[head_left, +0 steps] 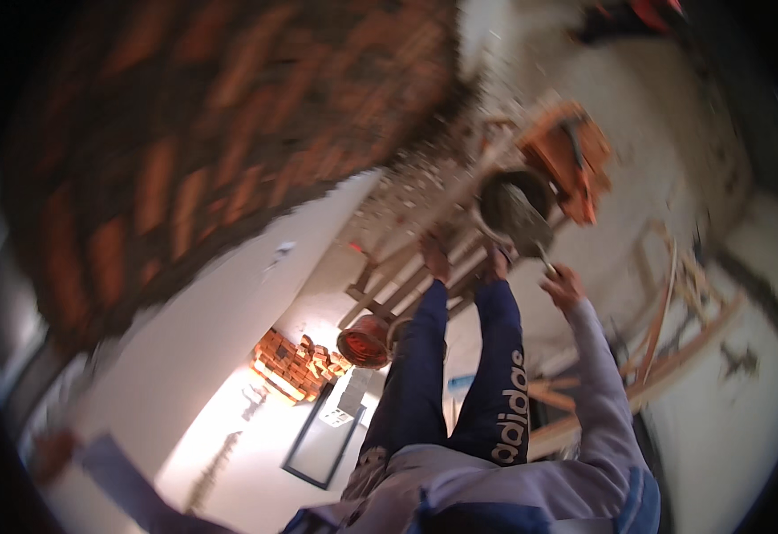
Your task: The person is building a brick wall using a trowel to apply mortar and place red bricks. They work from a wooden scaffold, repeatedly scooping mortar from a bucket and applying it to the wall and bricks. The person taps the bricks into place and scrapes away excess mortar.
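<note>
In my right hand [565, 287] is the handle of a trowel [536, 240], its blade reaching over the near rim of a dark round bucket [483, 210]. Grey mortar [521, 214] shows inside the bucket and around the blade. My left hand [53, 456] is out at the far left, beside the pale lower wall. Motion blur hides its fingers, so I cannot see whether it holds anything. Beyond the bucket, orange bricks [545, 138] are stacked, with a hammer [576, 147] lying on them.
A rough brick wall [184, 178] rises on the left above a pale wall [229, 329]. My feet stand on wooden planks [389, 278]. Near them is a red bucket [364, 345]; lower down are piled bricks [289, 360] and a dark frame [322, 445]. Loose timber [665, 360] lies right; rubble [407, 200] lies ahead.
</note>
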A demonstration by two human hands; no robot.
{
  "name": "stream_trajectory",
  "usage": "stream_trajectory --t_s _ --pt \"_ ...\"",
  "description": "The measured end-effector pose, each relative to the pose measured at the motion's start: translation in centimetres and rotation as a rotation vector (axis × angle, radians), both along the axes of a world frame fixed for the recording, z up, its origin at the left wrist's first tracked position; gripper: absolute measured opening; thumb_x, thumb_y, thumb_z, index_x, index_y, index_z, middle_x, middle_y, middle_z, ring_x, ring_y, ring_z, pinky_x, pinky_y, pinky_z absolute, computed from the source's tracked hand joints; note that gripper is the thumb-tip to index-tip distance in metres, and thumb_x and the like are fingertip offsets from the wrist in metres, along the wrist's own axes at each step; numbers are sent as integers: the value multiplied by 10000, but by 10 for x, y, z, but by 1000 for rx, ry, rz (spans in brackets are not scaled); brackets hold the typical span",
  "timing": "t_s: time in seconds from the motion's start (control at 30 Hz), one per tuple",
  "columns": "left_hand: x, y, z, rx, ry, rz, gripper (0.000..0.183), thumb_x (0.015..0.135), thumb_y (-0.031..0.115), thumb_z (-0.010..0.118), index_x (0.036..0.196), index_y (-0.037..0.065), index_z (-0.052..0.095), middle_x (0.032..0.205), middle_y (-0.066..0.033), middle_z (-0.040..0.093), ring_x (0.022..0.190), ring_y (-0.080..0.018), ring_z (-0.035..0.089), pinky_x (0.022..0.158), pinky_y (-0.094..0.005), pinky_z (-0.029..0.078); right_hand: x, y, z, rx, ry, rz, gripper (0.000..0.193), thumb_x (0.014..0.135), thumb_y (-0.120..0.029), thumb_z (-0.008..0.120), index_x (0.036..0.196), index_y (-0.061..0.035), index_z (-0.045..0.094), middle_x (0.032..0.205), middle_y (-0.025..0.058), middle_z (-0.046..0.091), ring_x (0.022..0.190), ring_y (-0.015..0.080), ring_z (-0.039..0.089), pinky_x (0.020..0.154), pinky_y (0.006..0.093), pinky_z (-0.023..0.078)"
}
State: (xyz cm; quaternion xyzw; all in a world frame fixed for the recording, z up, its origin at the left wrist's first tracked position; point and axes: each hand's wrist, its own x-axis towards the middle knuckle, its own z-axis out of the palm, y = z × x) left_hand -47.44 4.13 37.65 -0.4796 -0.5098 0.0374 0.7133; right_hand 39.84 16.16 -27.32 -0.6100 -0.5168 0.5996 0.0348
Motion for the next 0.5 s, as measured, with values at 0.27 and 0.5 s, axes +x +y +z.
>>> stream_trajectory --t_s 0.27,0.5 --pt "111 29 -24 300 -442 -51 1014 867 703 507 1510 -24 212 1564 -237 204 1454 -420 164 1156 -560 96 -146 148 408 -55 86 529 219 799 -159 700 890 -20 558 611 -21 467 477 88 479 429 282 419" --pt "120 56 -35 347 -572 -234 690 995 587 254 1537 160 230 1581 -131 271 1488 -330 154 1198 -498 27 -341 221 567 630 277 1082 223 846 -148 661 772 -42 478 588 -18 432 503 73 453 462 294 397"
